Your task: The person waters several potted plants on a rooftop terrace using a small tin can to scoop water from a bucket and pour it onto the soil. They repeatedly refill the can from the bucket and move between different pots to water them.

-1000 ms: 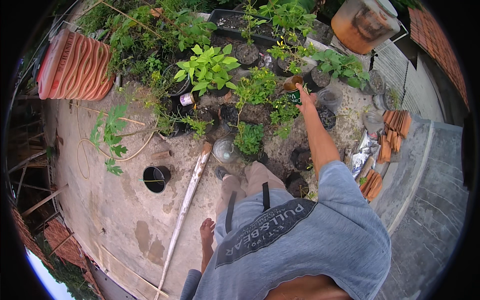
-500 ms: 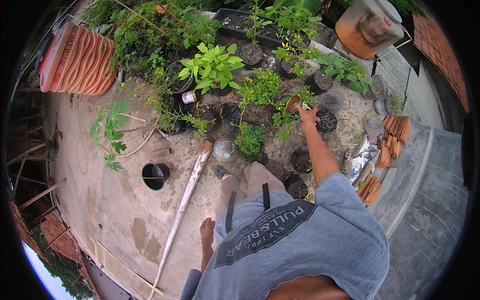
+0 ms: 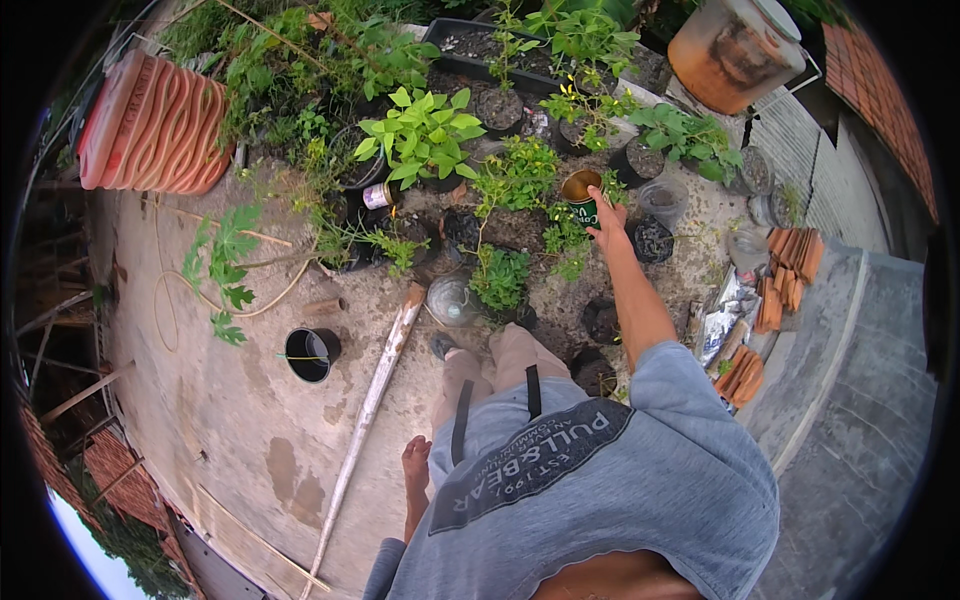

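Reaching out over the plants, I take things from my left across. Far to that side stand the stacked terracotta pots (image 3: 155, 125) on their side and, lower down, a black pot (image 3: 312, 354) alone on the concrete, with a long pale pole (image 3: 372, 400) lying slantwise beside it; none of that is near my arm. My left hand does not show at all. In the middle grows the broad-leaved green plant (image 3: 420, 135), and a clear glass jar (image 3: 450, 298) sits close before my knees.

What matters lies to the right of that: my right hand (image 3: 605, 222) is stretched forward at the end of a nearly straight arm, fingers wrapped round a small green cup (image 3: 581, 192) with brown contents. The cup stands upright, mouth up, just beyond and a little left of my palm, among the small potted seedlings. Just right of my wrist sits a dark soil-filled pot (image 3: 652, 240), and farther right a heap of orange tile pieces (image 3: 785, 270).
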`<state>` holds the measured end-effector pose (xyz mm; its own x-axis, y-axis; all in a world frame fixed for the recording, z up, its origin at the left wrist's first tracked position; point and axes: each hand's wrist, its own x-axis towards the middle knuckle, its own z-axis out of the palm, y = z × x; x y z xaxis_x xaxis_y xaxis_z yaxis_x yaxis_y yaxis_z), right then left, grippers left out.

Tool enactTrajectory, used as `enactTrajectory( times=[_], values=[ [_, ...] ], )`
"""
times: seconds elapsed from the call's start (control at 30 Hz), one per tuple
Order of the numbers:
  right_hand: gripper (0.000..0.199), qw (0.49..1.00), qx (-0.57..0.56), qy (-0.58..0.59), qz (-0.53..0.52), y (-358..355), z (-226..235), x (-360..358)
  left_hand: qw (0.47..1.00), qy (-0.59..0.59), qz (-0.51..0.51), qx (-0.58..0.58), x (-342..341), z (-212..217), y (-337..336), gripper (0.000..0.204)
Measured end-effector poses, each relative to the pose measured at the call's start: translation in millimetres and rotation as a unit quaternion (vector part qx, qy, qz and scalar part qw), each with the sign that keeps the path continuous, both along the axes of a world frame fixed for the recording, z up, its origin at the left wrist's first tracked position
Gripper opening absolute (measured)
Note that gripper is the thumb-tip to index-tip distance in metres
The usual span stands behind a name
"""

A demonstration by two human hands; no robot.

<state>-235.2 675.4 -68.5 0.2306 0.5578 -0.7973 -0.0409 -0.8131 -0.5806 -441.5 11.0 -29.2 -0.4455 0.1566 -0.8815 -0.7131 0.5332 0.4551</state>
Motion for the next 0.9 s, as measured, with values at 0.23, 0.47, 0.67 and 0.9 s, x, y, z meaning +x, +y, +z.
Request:
enactTrajectory(
  times=[0.23, 0.47, 0.67, 0.9],
  values=[
    [0.113, 0.972, -0.043, -0.208, 0.095, -13, 6, 8, 0.999, 0.01, -0.028, -0.013, 7, 16, 8, 0.061],
    [0.112, 0.943, 0.022, -0.285, 0.168, -5, 0, -13, 1.0, -0.009, -0.012, 0.01, 6, 5, -6, 0.063],
    [0.117, 0.986, -0.008, -0.144, 0.086, 12, 25, -28, 1.0, -0.015, 0.003, -0.009, -1, -3, -10, 0.061],
    [0.118, 0.994, -0.016, -0.111, -0.001, 0, 9, -6, 1.0, -0.014, 0.013, 0.003, 2, -5, -9, 0.057]
  ],
)
